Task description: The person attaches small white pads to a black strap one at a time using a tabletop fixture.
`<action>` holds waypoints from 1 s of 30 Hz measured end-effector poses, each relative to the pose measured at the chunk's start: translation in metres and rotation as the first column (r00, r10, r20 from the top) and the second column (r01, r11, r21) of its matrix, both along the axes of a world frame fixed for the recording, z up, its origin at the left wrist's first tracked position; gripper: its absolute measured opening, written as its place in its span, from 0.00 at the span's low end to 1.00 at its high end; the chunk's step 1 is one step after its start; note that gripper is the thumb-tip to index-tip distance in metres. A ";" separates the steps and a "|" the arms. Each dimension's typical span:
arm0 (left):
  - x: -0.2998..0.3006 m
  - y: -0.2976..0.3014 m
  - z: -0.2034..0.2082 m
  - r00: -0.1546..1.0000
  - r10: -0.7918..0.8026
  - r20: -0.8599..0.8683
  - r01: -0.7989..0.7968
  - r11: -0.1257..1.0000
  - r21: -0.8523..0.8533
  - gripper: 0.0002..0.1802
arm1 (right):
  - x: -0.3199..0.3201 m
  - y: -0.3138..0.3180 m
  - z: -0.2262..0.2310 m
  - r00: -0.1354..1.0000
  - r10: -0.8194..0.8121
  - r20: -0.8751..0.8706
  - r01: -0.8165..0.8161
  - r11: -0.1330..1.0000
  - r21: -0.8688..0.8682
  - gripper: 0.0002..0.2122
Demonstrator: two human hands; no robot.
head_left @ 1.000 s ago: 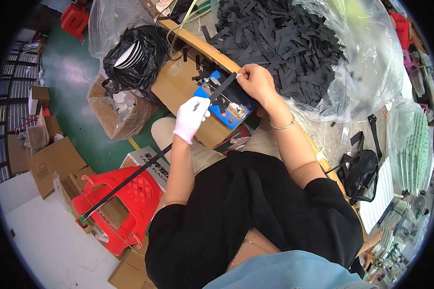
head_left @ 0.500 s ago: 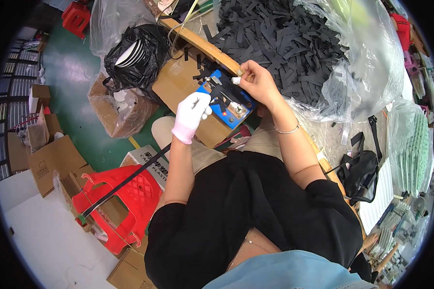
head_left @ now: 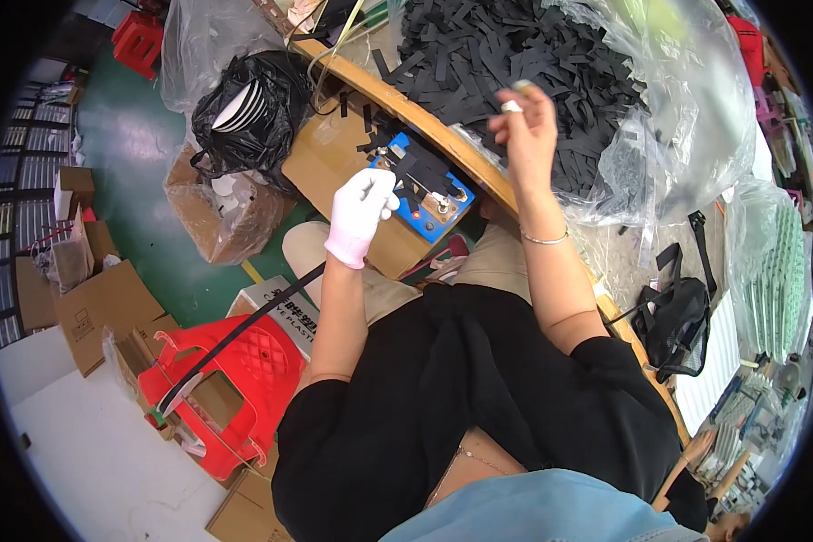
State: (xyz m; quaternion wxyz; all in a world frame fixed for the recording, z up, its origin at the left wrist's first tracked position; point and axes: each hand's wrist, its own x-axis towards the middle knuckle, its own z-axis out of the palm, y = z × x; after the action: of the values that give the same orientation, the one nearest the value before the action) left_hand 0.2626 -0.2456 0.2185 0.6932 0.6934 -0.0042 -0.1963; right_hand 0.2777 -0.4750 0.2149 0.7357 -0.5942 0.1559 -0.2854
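My left hand (head_left: 359,210), in a white glove with a pink cuff, is closed beside a blue metal fixture (head_left: 422,221); what its fingers hold, if anything, is hidden. Several black strips (head_left: 415,172) lie across the fixture, which has metal fittings. A long black band (head_left: 244,327) runs from the red stool up to my left wrist, where it goes out of sight. My bare right hand (head_left: 531,135) hovers over a heap of black strips (head_left: 515,50), its fingers loosely bent and apart, slightly blurred. Two of its fingertips are wrapped, and nothing shows in it.
A wooden table edge (head_left: 397,99) crosses between the fixture and the heap. Clear plastic sheeting (head_left: 686,154) surrounds the heap. Below the fixture is a cardboard box (head_left: 321,167). On the left stand a red stool (head_left: 266,361) and a black bag (head_left: 285,113) with white pieces. A black pouch (head_left: 673,325) lies right.
My right hand has moved up and right, from beside the fixture to above the heap, and its fingers have loosened. My left hand has stayed nearly still. The black band has shifted slightly.
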 end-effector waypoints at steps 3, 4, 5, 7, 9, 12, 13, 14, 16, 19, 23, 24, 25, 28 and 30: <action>-0.003 0.000 0.002 1.000 -0.005 0.004 0.005 1.000 0.000 0.07 | 0.006 -0.010 -0.011 0.964 -0.234 0.127 0.261 0.926 -0.271 0.14; -0.003 0.000 0.002 1.000 -0.005 0.014 0.005 1.000 -0.002 0.07 | 0.001 -0.009 -0.010 0.998 -0.049 0.034 0.059 0.903 -0.426 0.14; -0.004 0.000 0.001 1.000 -0.003 0.013 0.003 1.000 -0.003 0.07 | -0.003 -0.008 -0.010 0.989 0.123 -0.086 -0.150 0.822 -0.549 0.14; -0.003 -0.001 -0.002 1.000 -0.013 0.014 0.013 1.000 0.004 0.07 | -0.017 0.009 0.014 0.748 0.507 -0.428 -0.595 0.798 -0.094 0.09; -0.003 -0.002 -0.006 0.999 -0.026 0.031 0.026 1.000 0.004 0.08 | -0.022 0.025 0.013 0.696 0.577 -0.427 -0.659 0.749 -0.063 0.07; -0.002 -0.007 -0.007 0.998 -0.049 0.043 0.049 0.999 0.003 0.08 | -0.021 0.029 -0.004 0.690 0.587 -0.422 -0.677 0.731 -0.089 0.07; -0.002 -0.006 -0.007 0.998 -0.054 0.039 0.054 0.999 0.003 0.08 | -0.021 0.030 -0.004 0.689 0.590 -0.422 -0.678 0.729 -0.088 0.07; -0.002 -0.005 -0.008 0.998 -0.052 0.039 0.051 0.999 0.005 0.08 | -0.021 0.031 -0.002 0.686 0.584 -0.435 -0.680 0.727 -0.096 0.06; -0.001 -0.003 -0.010 0.998 -0.066 0.010 0.066 0.997 0.028 0.08 | -0.019 0.031 -0.003 0.683 0.578 -0.447 -0.682 0.723 -0.106 0.05; -0.001 0.002 -0.013 0.997 -0.079 0.020 0.077 0.994 0.080 0.08 | -0.012 0.028 -0.010 0.820 0.361 -0.445 -0.550 0.714 -0.434 0.06; -0.005 0.013 -0.016 0.995 -0.101 -0.007 0.101 0.984 0.149 0.09 | -0.004 0.026 -0.010 0.834 0.157 -0.529 -0.496 0.631 -0.596 0.07; -0.005 0.015 -0.019 0.995 -0.101 -0.004 0.101 0.983 0.157 0.09 | -0.002 0.027 -0.013 0.842 0.126 -0.525 -0.480 0.621 -0.620 0.07; -0.005 0.017 -0.022 0.995 -0.102 -0.002 0.101 0.981 0.164 0.09 | 0.000 0.027 -0.016 0.848 0.094 -0.521 -0.463 0.609 -0.644 0.06; -0.004 0.021 -0.031 0.997 -0.065 -0.039 0.070 0.985 0.155 0.10 | 0.004 0.029 -0.020 0.868 0.038 -0.496 -0.424 0.578 -0.697 0.06; -0.002 0.023 -0.033 0.997 -0.061 -0.045 0.068 0.983 0.173 0.10 | 0.005 0.030 -0.021 0.874 0.028 -0.485 -0.416 0.558 -0.718 0.06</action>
State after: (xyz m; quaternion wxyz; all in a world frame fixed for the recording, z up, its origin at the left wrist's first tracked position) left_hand 0.2605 -0.2226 0.1851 0.6230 0.7471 0.0041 -0.2318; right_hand 0.2823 -0.4454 0.1936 0.3646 -0.9227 0.0856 -0.0916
